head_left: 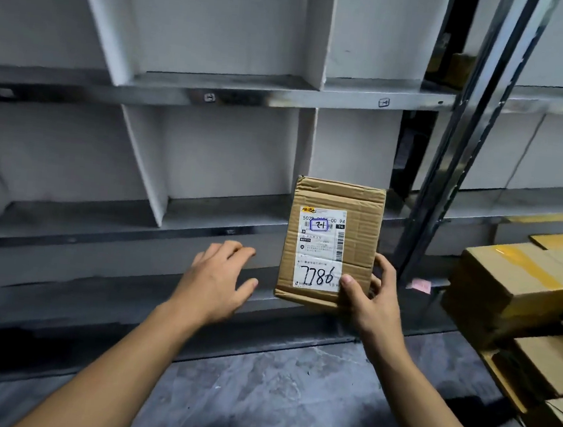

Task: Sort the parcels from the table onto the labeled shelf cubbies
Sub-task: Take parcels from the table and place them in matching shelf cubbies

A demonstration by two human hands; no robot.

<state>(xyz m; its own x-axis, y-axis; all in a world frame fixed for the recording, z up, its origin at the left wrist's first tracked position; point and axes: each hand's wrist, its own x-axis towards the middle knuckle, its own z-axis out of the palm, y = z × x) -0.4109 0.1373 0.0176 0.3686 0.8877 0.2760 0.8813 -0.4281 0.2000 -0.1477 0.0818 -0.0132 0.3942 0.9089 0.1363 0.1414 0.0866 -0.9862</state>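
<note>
My right hand [373, 299] grips a small cardboard parcel [362, 217] by its lower right corner and holds it upright in front of the grey shelf [284, 93]. The parcel's white label faces me, with "7786" handwritten on it and a blue-circled mark higher up. My left hand [219, 276] hovers to the left of the parcel with relaxed fingers, holding nothing and not touching it. The cubbies behind the parcel look empty. Small tags [383, 102] sit on the shelf rails.
A stack of cardboard boxes [513, 287] with yellow tape lies at the right. A metal upright post [458, 144] stands just right of the parcel. White dividers [147, 166] split the shelf into cubbies. Grey concrete floor [273, 391] lies below.
</note>
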